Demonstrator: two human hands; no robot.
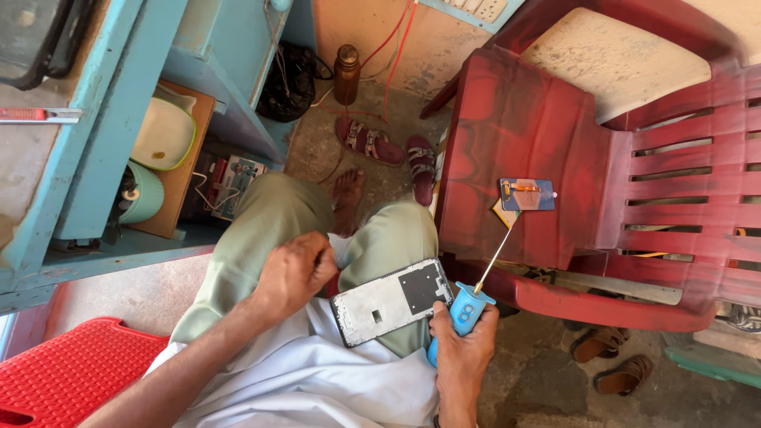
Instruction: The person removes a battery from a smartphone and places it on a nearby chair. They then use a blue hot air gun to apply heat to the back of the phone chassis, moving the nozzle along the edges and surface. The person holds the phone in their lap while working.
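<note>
**Phone frame on the lap, screwdriver in the right hand**

A grey phone frame [392, 301] lies across the person's right thigh, one dark patch at its upper right corner. The right hand [462, 349] touches its right edge, fingers [444, 329] wrapped around one blue-handled screwdriver [468, 305]; the thin shaft points up toward the red plastic chair [523, 127]. The left hand [295, 273] rests on the left thigh just beside the frame's left edge, fingers curled shut; whether they hold anything I cannot tell.

On the chair seat, near its front edge, lies one small blue card [527, 194], with the screwdriver tip just below it. On the floor sit two maroon sandals [388, 150] by a bare foot [347, 194], one brown bottle [346, 74] against the wall, and two brown sandals [612, 361] under the chair's front edge. A blue shelf unit [119, 135] stands at the left, holding a green-rimmed bowl [162, 133]. One red stool [67, 372] fills the lower left corner.
</note>
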